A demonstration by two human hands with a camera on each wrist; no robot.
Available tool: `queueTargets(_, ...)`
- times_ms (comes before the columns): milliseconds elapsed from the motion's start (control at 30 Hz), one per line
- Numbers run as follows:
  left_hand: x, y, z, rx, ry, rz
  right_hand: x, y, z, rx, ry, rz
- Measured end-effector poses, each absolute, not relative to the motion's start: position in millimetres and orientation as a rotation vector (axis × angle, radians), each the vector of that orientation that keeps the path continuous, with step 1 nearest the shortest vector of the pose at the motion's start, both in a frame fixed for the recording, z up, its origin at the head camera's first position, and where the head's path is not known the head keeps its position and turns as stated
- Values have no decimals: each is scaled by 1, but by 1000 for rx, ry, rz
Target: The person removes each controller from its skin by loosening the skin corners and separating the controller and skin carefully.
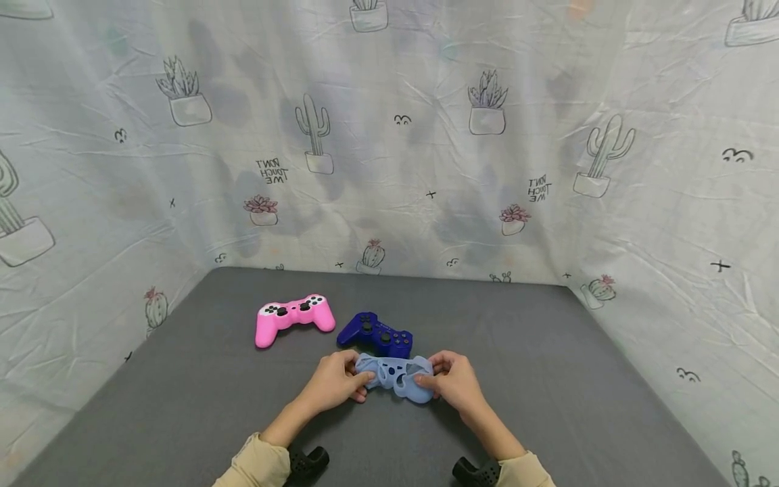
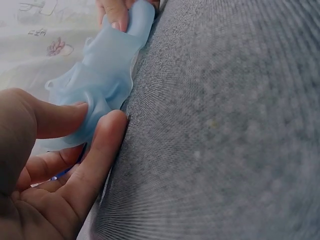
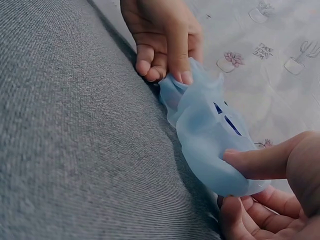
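Note:
Between both hands is a light blue, translucent silicone controller cover [image 1: 398, 374], soft and creased, with several cut-out holes. My left hand [image 1: 336, 382] pinches its left end between thumb and fingers. At the other end, my right hand [image 1: 455, 382] grips the rounded lobe, thumb on top and fingers beneath. Just beyond the cover lies a dark blue game controller [image 1: 377, 333], its near edge partly hidden by the cover. In the right wrist view the cover [image 3: 205, 130] looks crumpled near the left hand and fuller near the right.
A pink game controller [image 1: 295, 318] lies on the grey tabletop [image 1: 517, 338], left of the dark blue one. Behind and at both sides hangs a pale curtain [image 1: 389, 155] printed with potted cacti. Black bands [image 1: 307, 463] sit around both wrists.

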State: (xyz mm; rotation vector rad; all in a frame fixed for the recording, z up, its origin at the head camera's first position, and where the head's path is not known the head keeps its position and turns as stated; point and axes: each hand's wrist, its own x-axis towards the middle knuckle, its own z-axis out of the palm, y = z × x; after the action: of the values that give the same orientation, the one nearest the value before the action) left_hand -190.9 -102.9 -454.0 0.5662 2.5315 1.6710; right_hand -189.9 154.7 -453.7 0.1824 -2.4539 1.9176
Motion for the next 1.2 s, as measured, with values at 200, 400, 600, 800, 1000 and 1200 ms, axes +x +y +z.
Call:
queueTargets(200,-190,-103,-455,556,2528,1669,-189,154,-452,174,-2464,1946)
queueTargets(400,-190,-103,-453,539,2516,1674,-189,153,-449,160,-2468,1951)
queueTargets(600,-189,-102,-451,546,2528,1665,-191,154,-450,164,-2476,1953)
queueTargets(800,-190,-102,-451,541,2527,1658,-190,155,-449,168,-2483,1957)
queueTargets(1000,-189,-102,-449,529,2521,1663,-191,155,-449,168,-2488,1960)
queueTargets(1200,-189,-102,-449,529,2530,1657,-191,155,-450,161,-2487,1959)
